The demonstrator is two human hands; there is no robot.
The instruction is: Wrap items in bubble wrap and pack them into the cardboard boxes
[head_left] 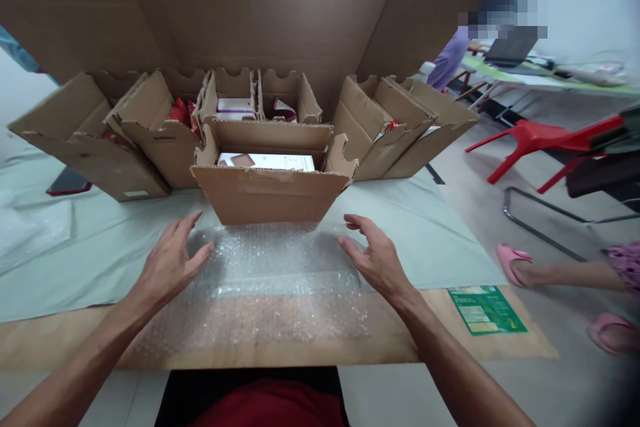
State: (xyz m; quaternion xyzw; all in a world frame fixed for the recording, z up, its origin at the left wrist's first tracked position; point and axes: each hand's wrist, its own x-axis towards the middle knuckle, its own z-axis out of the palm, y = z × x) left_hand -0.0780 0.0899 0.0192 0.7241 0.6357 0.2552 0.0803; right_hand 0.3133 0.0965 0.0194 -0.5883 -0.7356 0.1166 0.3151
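Note:
A sheet of bubble wrap (280,287) lies flat along the front of the table, reaching its near edge. My left hand (173,253) is over the sheet's left side, fingers apart, holding nothing. Across from it, my right hand (373,250) is at the right side, also open, its fingers pointing inward. Between and beyond the hands stands a small open cardboard box (273,193), touching neither of them. Inside that box a white package (280,161) shows its top; the rest of it is hidden by the front wall.
Several cardboard bins (170,140) with packets stand behind, before a tall cardboard panel (250,7). A phone-like dark object (69,180) and more clear plastic (35,227) lie left. Rightward are a green leaflet (487,310), a red stool (530,140), a metal frame (540,227) and a person's pink-shod foot (517,263).

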